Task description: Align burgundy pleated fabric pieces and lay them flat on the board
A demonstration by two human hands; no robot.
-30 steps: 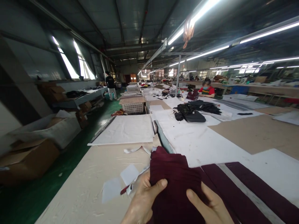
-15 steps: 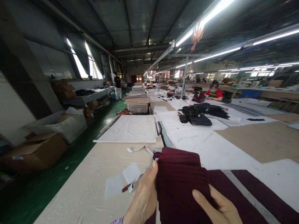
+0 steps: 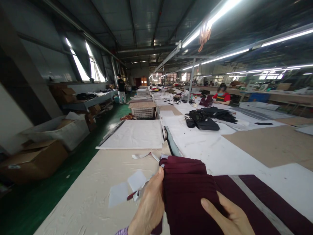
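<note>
A thick bundle of layered maroon fabric pieces (image 3: 188,192) is held up in front of me, its upper edges fanned into steps. My left hand (image 3: 150,199) grips its left side, thumb pressed near the top corner, where small pale tags or paper bits show. On the right side, my right hand (image 3: 227,213) clasps the bundle with the thumb across its front; the other fingers are partly hidden behind the cloth. More maroon fabric with a grey stripe (image 3: 256,199) lies flat on the table to the right of the bundle.
White paper squares (image 3: 118,195) and scraps lie on the beige tabletop (image 3: 85,195) to the left. A white-covered stack (image 3: 133,133) and a plastic crate (image 3: 143,112) stand farther off. Dark garments (image 3: 207,119) rest on the white table. One person (image 3: 221,96) sits at right; another (image 3: 121,88) stands in the aisle.
The view has shifted slightly. Both hands keep their hold on the maroon bundle, whose upper layers look a little more spread and tilted.
</note>
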